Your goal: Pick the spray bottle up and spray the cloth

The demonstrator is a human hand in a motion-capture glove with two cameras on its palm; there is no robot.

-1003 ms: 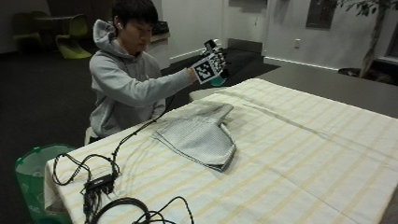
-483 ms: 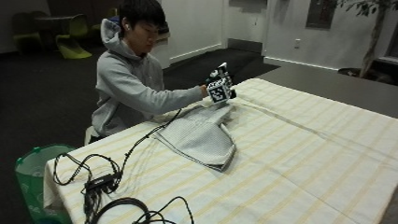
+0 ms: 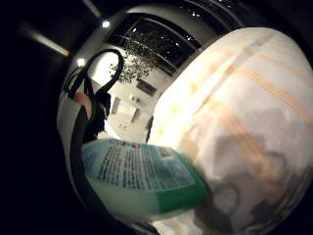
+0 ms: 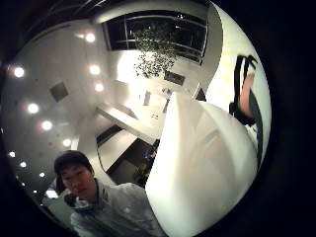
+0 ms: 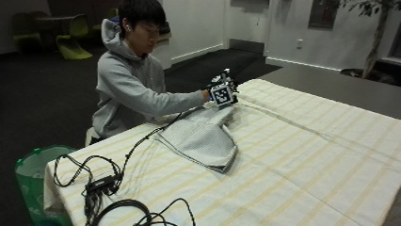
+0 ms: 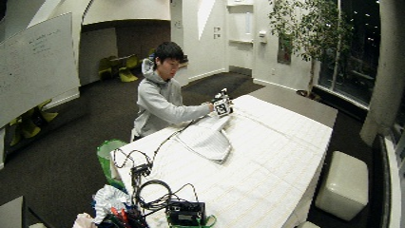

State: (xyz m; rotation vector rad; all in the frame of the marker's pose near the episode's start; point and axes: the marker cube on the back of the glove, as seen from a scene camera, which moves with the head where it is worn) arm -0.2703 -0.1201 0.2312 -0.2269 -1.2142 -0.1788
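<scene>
Outside view: seated at the surface [image 5: 325, 155] under a striped yellow-and-white covering, with the grey cloth [image 5: 204, 136] folded near its edge and black cables [image 5: 106, 183] coiled at the corner beside a green bin [image 5: 34, 174]. Gloved right hand [image 5: 220, 92] raised just above the cloth's far end; bottle not visible here, hidden behind the hand.

Wide outside view: same layout, hand [image 6: 221, 104] over the cloth [image 6: 208, 137].

Little-finger palm view: spray bottle [image 3: 142, 176], white with green label, lying close across the palm above the striped covering. Grip clasped round spray bottle.

Thumb palm view: white bottle body [image 4: 202, 168] filling much of the frame; nozzle impossible to make out.
</scene>
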